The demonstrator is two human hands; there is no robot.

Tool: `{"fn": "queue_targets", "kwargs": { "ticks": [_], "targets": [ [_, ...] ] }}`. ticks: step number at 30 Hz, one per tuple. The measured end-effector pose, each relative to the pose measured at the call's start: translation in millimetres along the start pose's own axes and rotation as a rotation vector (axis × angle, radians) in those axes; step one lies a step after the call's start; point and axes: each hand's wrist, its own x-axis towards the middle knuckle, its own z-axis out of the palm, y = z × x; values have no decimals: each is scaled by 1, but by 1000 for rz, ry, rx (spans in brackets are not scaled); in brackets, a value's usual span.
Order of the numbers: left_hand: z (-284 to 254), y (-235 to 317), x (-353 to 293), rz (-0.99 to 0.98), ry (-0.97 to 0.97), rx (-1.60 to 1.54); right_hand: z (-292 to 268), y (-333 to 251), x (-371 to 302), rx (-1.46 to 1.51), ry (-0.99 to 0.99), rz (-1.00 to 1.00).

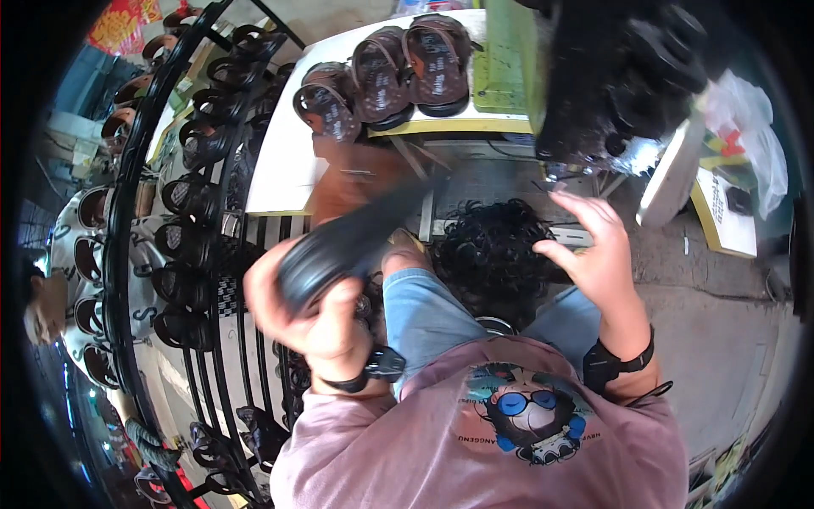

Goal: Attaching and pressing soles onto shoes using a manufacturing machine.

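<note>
Black and motion-blurred, a slipper sits clasped in the person's left hand near the white table, while the right hand, fingers parted and grip empty, hovers by a heap of dark curly scraps.

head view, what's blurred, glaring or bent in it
Head view: the dark piece in the left hand is smeared, likely motion blur, most at its far end; also head view: white glare near the black machine's lower edge; head view again: the rack bows from fisheye distortion.
</note>
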Motion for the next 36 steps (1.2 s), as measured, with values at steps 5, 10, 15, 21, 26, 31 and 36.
{"fn": "queue_targets", "kwargs": {
  "ticks": [5,10,15,21,26,31,36],
  "targets": [
    [-100,-108,51,121,-231,809,63,77,-33,573,-63,545],
    [-115,-157,66,-240,-607,1471,83,77,-20,738,-75,620],
    [-92,-219,68,203,-430,1402,103,49,-3,808,-169,522],
    [-22,-96,56,535,-247,817,83,30,-7,743,-353,405],
    [18,-25,-24,-114,-715,-254,67,-14,-7,604,-200,-46],
    [61,-40,-52,-716,-837,-382,4,14,-4,575,-162,40],
    [110,-35,-90,-789,-575,-542,-45,12,-43,-27,359,-444]
  ]
}}
